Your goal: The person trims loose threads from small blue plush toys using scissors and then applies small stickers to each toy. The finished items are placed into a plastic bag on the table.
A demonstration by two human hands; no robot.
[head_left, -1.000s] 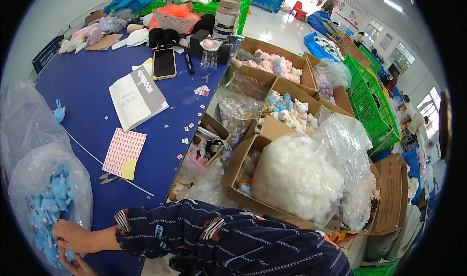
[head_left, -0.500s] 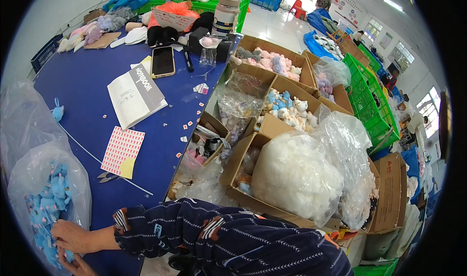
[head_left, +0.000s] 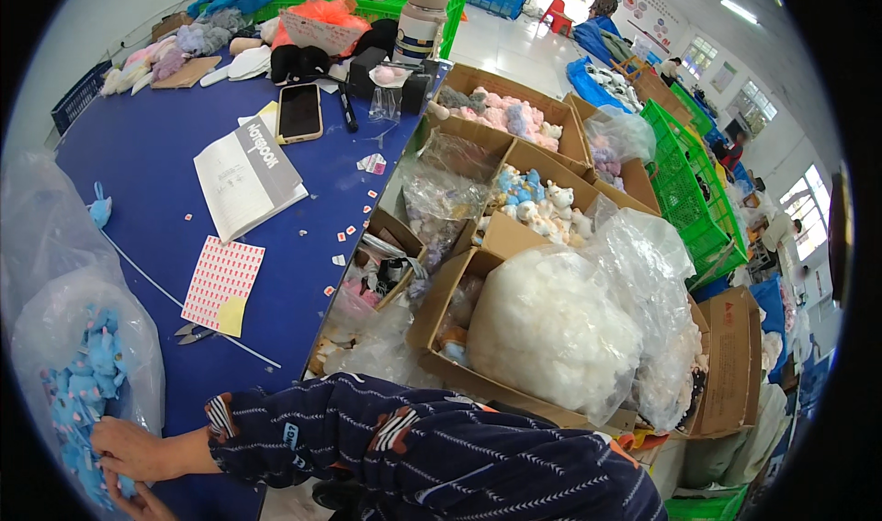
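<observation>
A clear plastic bag [head_left: 142, 337] holding several small blue plush toys [head_left: 96, 356] lies at the table's left edge. My right hand [head_left: 130, 449], its arm in a dark patterned sleeve, reaches into the bag's mouth with its fingers curled on a blue plush toy. Just below it, at the lower edge, my left hand [head_left: 142, 504] shows only in part; its thumb and fingers close on a bit of the same blue plush between the hands. The fingertips are partly hidden. One more blue plush toy [head_left: 100, 210] lies apart beside a thin white strip.
On the blue table [head_left: 138, 181] lie a sticker sheet [head_left: 220, 277], small snips [head_left: 195, 334], a notebook [head_left: 243, 186], a phone [head_left: 300, 114] and a marker [head_left: 348, 112]. Right of the table stand cardboard boxes [head_left: 726, 365] of plush toys, a big bag of white stuffing [head_left: 551, 328] and green crates [head_left: 684, 199].
The whole view has shifted slightly, so things sit a little further left. Both hands stay at the blue plush toys in the bag, with hardly any change of pose.
</observation>
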